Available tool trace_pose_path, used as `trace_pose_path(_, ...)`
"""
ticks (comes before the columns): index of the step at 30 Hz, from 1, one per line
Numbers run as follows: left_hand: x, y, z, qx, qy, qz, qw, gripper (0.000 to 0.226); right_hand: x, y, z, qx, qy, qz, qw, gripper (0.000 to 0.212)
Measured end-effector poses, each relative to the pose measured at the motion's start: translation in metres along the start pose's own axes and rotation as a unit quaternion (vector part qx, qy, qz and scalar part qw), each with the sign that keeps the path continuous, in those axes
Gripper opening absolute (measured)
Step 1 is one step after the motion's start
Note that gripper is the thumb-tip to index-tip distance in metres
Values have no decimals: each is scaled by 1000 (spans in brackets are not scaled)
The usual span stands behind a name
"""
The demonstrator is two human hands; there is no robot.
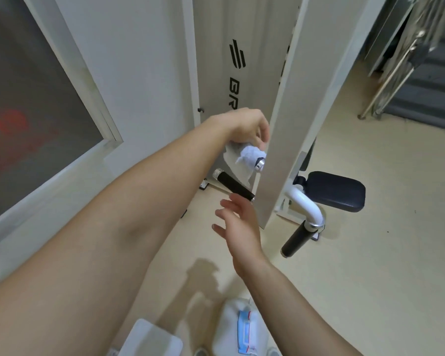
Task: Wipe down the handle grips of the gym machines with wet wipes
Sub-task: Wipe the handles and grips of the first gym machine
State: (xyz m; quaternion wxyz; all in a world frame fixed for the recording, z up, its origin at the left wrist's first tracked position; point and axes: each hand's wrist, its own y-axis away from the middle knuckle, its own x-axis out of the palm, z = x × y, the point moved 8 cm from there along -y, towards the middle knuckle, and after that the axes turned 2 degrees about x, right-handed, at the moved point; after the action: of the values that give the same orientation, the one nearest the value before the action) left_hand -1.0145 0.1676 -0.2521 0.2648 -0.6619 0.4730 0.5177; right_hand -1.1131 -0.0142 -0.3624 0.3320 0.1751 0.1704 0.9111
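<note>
My left hand (247,129) grips a white wet wipe (248,155) wrapped around a machine handle whose metal end cap (260,164) shows just below. Below it, a black handle grip (233,186) sticks out from behind the white machine post (288,124). My right hand (238,227) hovers open with fingers spread, just under that black grip and not touching it. Another black grip (297,240) hangs at the end of a white curved arm (303,201), low on the right.
A dark seat pad (337,191) sits behind the post. A wet wipes pack (246,332) lies on a white container (229,327) at the bottom, with another white container (149,340) beside it. A window frame (88,98) is on the left, metal railings (396,65) at top right.
</note>
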Motion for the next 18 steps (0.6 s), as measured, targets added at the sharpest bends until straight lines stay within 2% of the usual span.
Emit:
trace_pose_path(2,-13,9,3,-35,21,-62,997,21,-15,8,13,-65,33,-38,997,29)
trace_pose_path(3,-23,16,9,-49,67,-128,988,16,-22,12,24,-110,54,-59,991,28)
trace_pose_path(4,-33,28,14,-59,149,-218,963,13,-31,18,36,-164,75,-80,980,29)
trace_pose_path(5,-38,47,23,-76,245,-320,912,10,-39,25,49,-222,94,-100,965,29)
trace_pose_path(7,-19,100,50,-158,386,-512,751,6,-55,38,72,-323,119,-135,929,28)
trace_pose_path(8,6,124,59,-207,448,-554,670,7,-62,43,81,-360,133,-153,911,24)
trace_pose_path(9,38,135,64,-239,523,-550,606,6,-68,46,89,-390,157,-177,890,21)
trace_pose_path(10,65,136,62,-249,603,-508,563,9,-74,47,96,-411,187,-207,868,24)
trace_pose_path(13,114,113,37,-231,771,-334,491,29,-79,36,105,-413,280,-268,824,59)
trace_pose_path(15,119,97,19,-198,829,-264,451,42,-77,25,112,-378,320,-272,825,84)
trace_pose_path(16,118,92,12,-169,856,-245,423,53,-76,20,116,-360,327,-262,834,89)
trace_pose_path(18,119,83,7,-119,889,-227,379,71,-76,10,125,-348,332,-214,850,80)
